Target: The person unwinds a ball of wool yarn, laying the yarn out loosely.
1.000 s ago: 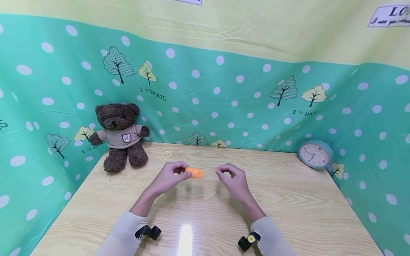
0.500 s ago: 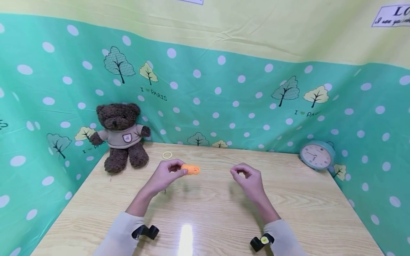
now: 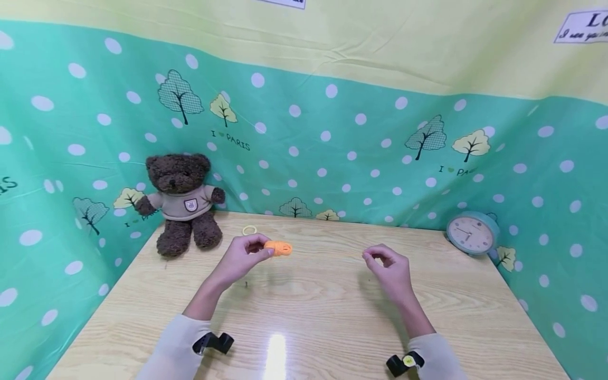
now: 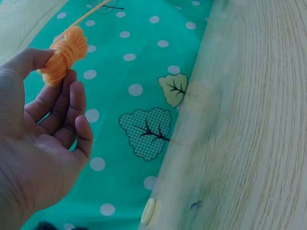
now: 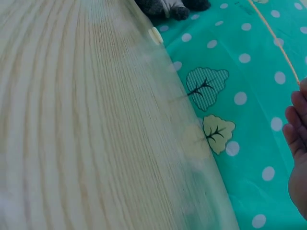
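A small bundle of orange yarn (image 3: 280, 248) is pinched between the thumb and fingers of my left hand (image 3: 241, 259), above the table. In the left wrist view the wound yarn (image 4: 64, 55) sits at the fingertips, and a strand (image 4: 88, 17) runs up and away from it. My right hand (image 3: 390, 269) is apart to the right, its thumb and forefinger pinching the loose end of the yarn. The right wrist view shows that strand (image 5: 276, 38) stretched to the fingers (image 5: 300, 103); the thumb is out of frame there. In the head view the strand is too thin to make out.
A pale yellow ring (image 3: 249, 230) lies on the wooden table (image 3: 309, 327) behind my left hand. A brown teddy bear (image 3: 182, 203) sits at the back left, and a blue alarm clock (image 3: 472, 233) stands at the back right. A green dotted cloth (image 3: 323, 153) hangs behind.
My right hand has moved well to the right, widening the gap between the hands. My left hand has shifted slightly left with the yarn bundle.
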`<state>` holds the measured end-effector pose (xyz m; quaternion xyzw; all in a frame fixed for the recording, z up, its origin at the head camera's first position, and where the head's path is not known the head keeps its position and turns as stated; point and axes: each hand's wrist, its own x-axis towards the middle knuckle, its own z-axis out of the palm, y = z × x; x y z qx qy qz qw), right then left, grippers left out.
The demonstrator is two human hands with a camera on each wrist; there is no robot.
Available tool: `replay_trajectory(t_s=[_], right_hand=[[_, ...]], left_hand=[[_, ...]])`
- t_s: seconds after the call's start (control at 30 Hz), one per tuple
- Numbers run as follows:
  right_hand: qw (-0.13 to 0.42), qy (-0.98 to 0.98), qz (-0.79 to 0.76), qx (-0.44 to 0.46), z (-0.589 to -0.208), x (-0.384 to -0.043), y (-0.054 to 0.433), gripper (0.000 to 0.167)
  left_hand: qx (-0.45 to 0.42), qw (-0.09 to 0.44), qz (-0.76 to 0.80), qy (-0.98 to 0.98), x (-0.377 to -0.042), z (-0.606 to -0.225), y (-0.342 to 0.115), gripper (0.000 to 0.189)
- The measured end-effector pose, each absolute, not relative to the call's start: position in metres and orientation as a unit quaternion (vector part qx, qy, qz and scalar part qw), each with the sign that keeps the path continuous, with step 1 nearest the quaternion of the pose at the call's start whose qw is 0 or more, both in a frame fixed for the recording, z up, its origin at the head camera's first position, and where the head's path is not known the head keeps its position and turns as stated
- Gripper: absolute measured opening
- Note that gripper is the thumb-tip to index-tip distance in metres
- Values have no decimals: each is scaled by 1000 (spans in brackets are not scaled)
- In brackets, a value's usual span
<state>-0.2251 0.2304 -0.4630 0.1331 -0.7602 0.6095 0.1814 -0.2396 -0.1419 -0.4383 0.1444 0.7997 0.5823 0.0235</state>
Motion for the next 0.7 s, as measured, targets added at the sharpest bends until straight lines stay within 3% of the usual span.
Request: replay_trajectory(t_s=[0.7], right_hand=[[230, -777, 585, 41, -455, -220, 279, 12]], left_hand=[[144, 26, 589, 795, -241, -440, -148, 21]])
